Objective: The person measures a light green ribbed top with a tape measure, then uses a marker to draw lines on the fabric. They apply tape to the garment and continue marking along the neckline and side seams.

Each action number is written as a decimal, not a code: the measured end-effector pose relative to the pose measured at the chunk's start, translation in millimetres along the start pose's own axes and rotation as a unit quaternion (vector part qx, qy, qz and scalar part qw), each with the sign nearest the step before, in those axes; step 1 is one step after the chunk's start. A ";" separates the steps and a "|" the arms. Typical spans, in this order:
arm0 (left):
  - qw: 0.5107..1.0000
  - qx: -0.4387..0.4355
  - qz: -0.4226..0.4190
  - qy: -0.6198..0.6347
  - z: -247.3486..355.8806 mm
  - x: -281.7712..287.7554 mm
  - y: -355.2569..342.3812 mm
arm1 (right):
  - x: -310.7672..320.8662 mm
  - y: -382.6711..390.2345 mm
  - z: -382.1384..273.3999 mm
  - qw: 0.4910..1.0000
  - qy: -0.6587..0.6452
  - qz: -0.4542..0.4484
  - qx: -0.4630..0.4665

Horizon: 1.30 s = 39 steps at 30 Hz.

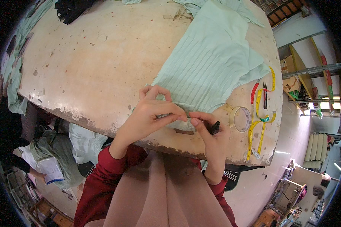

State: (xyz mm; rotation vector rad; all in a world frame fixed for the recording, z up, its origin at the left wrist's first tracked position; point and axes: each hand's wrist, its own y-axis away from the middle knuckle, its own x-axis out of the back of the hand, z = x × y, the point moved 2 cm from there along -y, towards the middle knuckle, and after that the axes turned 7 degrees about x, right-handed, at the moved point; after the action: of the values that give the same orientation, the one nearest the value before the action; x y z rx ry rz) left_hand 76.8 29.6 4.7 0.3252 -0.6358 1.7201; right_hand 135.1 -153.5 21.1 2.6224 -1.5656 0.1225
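A pale green pleated garment (204,62) lies across the right part of the table, its near edge by my hands. My left hand (149,111) is closed at that edge, thumb and forefinger pinching the cloth, with the other fingers curled above it. Close beside it, my right hand (213,132) has thumb and forefinger together on the same edge. A dark, rounded stick-like thing (215,128), perhaps a marker, pokes out of my right hand; its other end is hidden. The two sets of fingertips nearly touch.
A roll of tape (241,118) stands right of my right hand. Beyond it are a yellow tape measure (258,100) and a slim black tool (265,96). The worn table (91,64) has a chipped near edge. Black cloth (72,10) lies far left; a person's arm (36,173) shows lower left.
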 end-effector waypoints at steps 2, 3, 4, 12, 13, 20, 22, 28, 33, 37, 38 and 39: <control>1.000 0.002 0.007 0.002 -0.6 -0.2 1.3 | 1.4 1.5 -1.3 1.000 0.026 -0.003 0.005; 1.000 0.000 0.008 0.009 -1.1 -0.4 1.5 | 2.2 2.2 -2.1 0.999 0.035 -0.006 0.007; 1.000 -0.004 0.012 0.019 -1.5 -0.4 1.6 | 3.2 3.1 -2.6 0.999 0.050 -0.008 0.007; 0.999 -0.015 0.033 -0.006 1.7 2.0 4.0 | 5.1 5.8 -2.8 0.998 0.057 0.022 0.033; 0.999 -0.019 0.036 -0.010 2.7 2.5 4.3 | 5.2 6.2 -3.3 0.997 0.058 0.020 0.036; 0.998 -0.036 0.059 0.002 5.8 3.5 4.0 | 5.1 9.1 -7.8 0.997 0.062 0.020 0.047; 0.998 -0.033 0.057 0.004 6.5 3.7 4.6 | 5.0 9.9 -7.8 0.996 0.072 0.017 0.043; 0.998 -0.035 0.059 -0.005 7.7 3.5 5.8 | 4.8 10.5 -5.8 0.995 0.086 0.008 0.056; 0.998 -0.037 0.058 -0.002 6.9 2.5 5.4 | 3.2 11.0 -6.3 0.992 0.100 0.005 0.070; 0.996 -0.056 0.048 -0.048 8.8 0.5 5.7 | 2.2 10.1 -6.3 0.991 0.118 0.009 0.064; 0.995 -0.064 0.043 -0.070 9.4 -0.2 5.8 | 2.7 9.5 -6.1 0.991 0.118 0.009 0.059; 0.993 -0.080 0.045 -0.079 10.0 0.4 6.1 | 3.2 8.9 -5.8 0.992 0.118 0.009 0.054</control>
State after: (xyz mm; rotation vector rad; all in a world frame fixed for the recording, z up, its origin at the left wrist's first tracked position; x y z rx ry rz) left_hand 69.7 23.3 11.6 0.3267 -0.9114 1.7267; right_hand 128.7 -159.8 27.4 2.5581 -1.5410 0.5106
